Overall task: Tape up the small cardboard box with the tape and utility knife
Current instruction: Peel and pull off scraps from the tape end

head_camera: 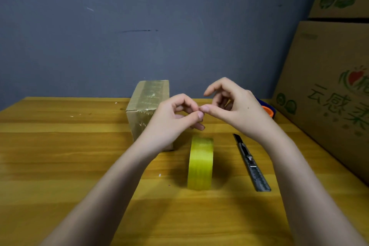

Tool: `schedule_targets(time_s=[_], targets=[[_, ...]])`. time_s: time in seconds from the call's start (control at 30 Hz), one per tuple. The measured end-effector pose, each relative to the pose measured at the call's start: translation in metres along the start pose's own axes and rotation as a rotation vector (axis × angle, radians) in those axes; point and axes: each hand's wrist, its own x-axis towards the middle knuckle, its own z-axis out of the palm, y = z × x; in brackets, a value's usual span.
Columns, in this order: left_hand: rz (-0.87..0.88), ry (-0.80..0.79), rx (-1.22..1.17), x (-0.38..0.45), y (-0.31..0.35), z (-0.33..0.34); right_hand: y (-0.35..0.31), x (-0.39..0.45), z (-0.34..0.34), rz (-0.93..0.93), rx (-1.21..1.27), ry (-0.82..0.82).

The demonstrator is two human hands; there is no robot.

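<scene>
A small cardboard box (146, 106) with shiny tape along its top stands on the wooden table (60, 156), left of centre. The yellowish tape roll (200, 164) stands on edge in front of it. To the roll's right lies a grey utility knife (250, 163), blade end pointing away. My left hand (175, 118) and my right hand (233, 106) hover above the roll with their thumb and finger tips meeting. Whether a bit of tape sits between the fingertips cannot be made out.
Large printed cardboard cartons (329, 96) are stacked along the table's right side. An orange and blue object (268, 111) peeks out behind my right hand. A grey wall (139, 26) closes the far edge.
</scene>
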Motion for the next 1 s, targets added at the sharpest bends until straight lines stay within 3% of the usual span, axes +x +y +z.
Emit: schedule_targets(time_s=[0.33, 0.63, 1.0], targets=[[-0.093, -0.046, 0.048, 0.002, 0.01, -0.01, 0.006, 0.005, -0.007, 0.157, 0.324, -0.215], [-0.018, 0.075, 0.219, 0.002, 0.011, -0.009, 0.002, 0.004, -0.013, 0.166, 0.246, -0.222], [-0.053, 0.16, 0.216, 0.001, 0.014, -0.005, -0.002, 0.004, -0.016, 0.119, 0.141, -0.169]])
